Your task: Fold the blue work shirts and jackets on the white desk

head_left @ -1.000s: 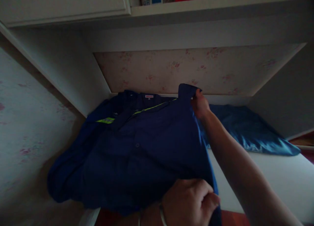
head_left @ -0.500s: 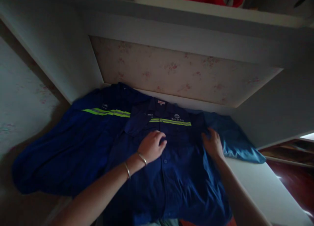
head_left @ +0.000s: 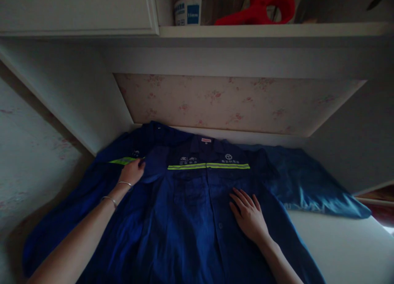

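A navy work shirt lies spread, front up, with a yellow-green reflective stripe, white logos and a collar label. At its left sleeve, my left hand, with two bracelets on the wrist, is closed on the sleeve's end. My right hand rests flat on the right front of the shirt, fingers spread. Beneath the left sleeve and further left lies a second blue work garment with a similar stripe, partly covered by the shirt.
Teal shiny fabric lies at the right on a white surface. Overhead runs a shelf edge, with a red plastic object and a labelled clear container above it. A floral panel stands behind the garments.
My left hand has moved left from the shirt's middle to its sleeve. My right hand has shifted from the right sleeve onto the shirt front. The shirt's stripe now shows in full.
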The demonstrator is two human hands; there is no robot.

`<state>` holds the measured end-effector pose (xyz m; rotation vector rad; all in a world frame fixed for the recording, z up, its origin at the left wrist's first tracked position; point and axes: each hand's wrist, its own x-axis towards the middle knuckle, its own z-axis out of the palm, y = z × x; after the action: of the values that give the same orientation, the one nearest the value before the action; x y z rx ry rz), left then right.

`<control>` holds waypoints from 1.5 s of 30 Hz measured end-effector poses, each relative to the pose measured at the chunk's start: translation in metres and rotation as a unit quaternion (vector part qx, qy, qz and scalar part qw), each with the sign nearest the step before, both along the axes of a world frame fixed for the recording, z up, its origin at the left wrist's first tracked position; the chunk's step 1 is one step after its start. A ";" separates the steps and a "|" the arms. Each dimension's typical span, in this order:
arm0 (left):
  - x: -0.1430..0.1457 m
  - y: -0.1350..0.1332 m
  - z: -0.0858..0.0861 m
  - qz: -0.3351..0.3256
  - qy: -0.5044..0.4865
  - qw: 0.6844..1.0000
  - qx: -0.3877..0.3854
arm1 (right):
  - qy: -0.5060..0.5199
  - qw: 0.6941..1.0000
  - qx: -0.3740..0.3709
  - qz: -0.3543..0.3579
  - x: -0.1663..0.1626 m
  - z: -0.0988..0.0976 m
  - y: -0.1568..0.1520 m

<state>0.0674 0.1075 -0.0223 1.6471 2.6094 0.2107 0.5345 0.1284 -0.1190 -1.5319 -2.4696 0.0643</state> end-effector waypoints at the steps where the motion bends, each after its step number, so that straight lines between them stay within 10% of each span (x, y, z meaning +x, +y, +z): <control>1: -0.015 -0.003 0.000 0.028 0.000 1.000 -0.013 | 0.003 1.000 0.007 0.001 -0.001 -0.001 0.000; 5: -0.031 -0.002 -0.003 0.058 0.012 0.998 -0.007 | 0.018 1.000 0.022 0.005 -0.003 -0.004 -0.002; 10: 0.034 0.052 -0.005 -0.072 0.042 0.992 0.096 | 0.032 0.997 -0.061 0.023 -0.005 0.026 0.011; 17: 0.091 0.120 -0.055 -0.203 0.007 0.975 0.089 | 0.240 0.955 -0.175 -0.014 -0.018 0.065 0.113; 25: 0.079 0.125 -0.098 -0.169 0.006 0.983 0.067 | 0.229 0.957 -0.157 -0.086 -0.087 0.048 0.272; 32: 0.077 0.128 -0.096 -0.165 0.010 0.985 0.058 | 0.212 0.971 -0.081 -0.080 -0.117 0.022 0.309; 40: 0.071 0.124 -0.086 -0.153 0.011 0.986 0.069 | 0.190 0.977 0.021 -0.099 -0.029 0.027 0.286; 45: 0.013 0.089 -0.082 -0.121 0.051 0.990 0.048 | 0.090 0.991 -0.003 -0.104 0.072 0.008 0.235</control>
<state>0.0803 0.1967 -0.1038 2.0387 2.4723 0.2501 0.6066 0.3638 -0.1108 -1.6959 -2.1639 0.1651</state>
